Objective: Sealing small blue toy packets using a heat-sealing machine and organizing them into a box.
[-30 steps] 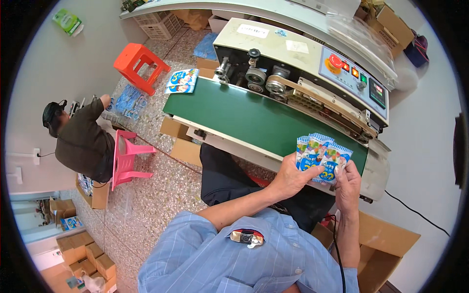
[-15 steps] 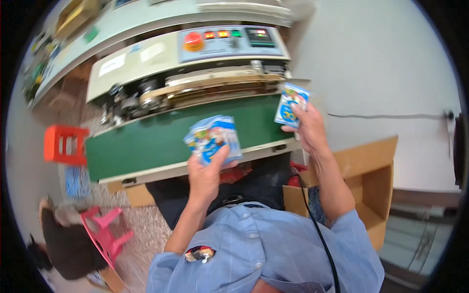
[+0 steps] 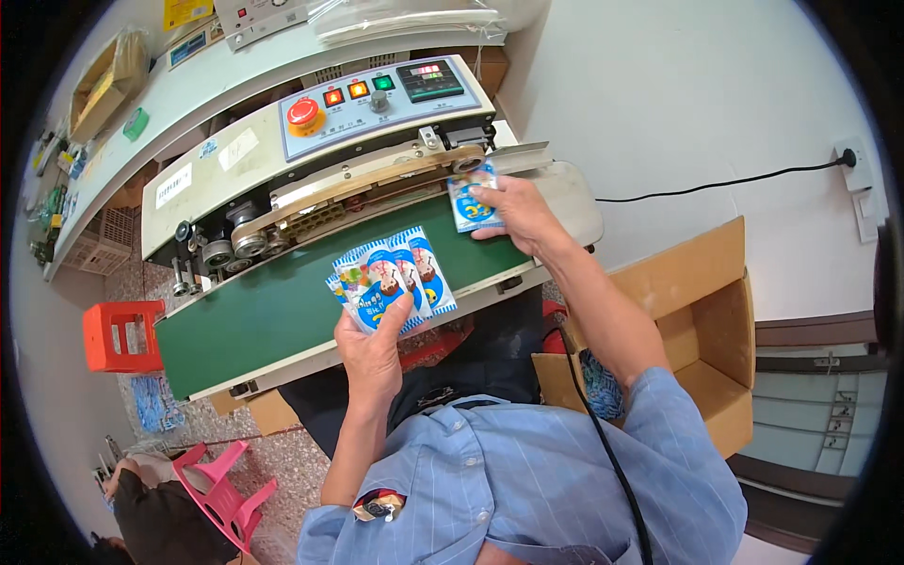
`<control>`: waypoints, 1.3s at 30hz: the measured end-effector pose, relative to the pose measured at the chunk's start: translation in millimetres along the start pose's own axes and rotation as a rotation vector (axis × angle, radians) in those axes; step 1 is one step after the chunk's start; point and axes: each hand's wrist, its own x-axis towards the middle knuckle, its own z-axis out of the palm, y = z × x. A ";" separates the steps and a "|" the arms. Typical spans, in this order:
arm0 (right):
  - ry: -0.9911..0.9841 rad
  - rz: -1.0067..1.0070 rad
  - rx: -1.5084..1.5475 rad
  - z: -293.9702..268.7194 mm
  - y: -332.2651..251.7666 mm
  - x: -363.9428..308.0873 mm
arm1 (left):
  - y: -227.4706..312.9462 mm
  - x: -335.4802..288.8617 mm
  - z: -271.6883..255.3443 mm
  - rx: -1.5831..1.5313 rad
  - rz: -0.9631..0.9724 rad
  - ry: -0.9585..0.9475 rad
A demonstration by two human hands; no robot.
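Fanned out in my left hand (image 3: 372, 353) are several flat blue-and-white printed packets (image 3: 391, 282), the thumb pressed on the front one. They are above the near edge of the green conveyor belt (image 3: 254, 320). My right hand (image 3: 516, 217) pinches a single packet (image 3: 474, 200) of the same kind between thumb and fingers. Its top edge is at the right end of the sealing machine (image 3: 311, 141), by the small roller (image 3: 468, 162) and the tan band. Whether the band grips that edge cannot be made out.
An open cardboard box (image 3: 702, 330) stands to my right, and a black cable (image 3: 603, 433) runs down over my shirt. An orange stool (image 3: 122, 336) is left of the belt. A person sits beside a pink chair (image 3: 226, 485) at lower left. A shelf (image 3: 188, 89) runs behind the machine.
My right hand has brought its packet to the machine's right-end roller. The packets in my left hand are spread wider. The view has shifted, showing more of the shelf.
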 end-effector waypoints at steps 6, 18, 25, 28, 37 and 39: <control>0.151 -0.284 -0.339 31.5 -10.3 -38.0 | 3.6 10.3 11.2 -0.020 -0.036 -0.013; -0.040 -0.023 0.175 -3.1 9.5 -56.6 | -6.3 18.1 18.0 -0.041 -0.023 -0.056; 0.017 0.068 0.033 -26.9 -2.4 -15.9 | -0.6 14.0 16.3 -0.014 -0.046 -0.039; -0.032 0.106 0.030 -14.0 -6.1 -3.1 | -1.2 14.6 15.1 -0.018 -0.030 -0.034; -0.062 -0.036 -0.188 27.6 -10.1 -27.8 | -1.6 19.0 14.3 -0.026 -0.024 -0.043; -0.124 -0.160 -0.139 27.4 0.5 -48.9 | -1.1 19.0 16.2 -0.038 -0.037 -0.058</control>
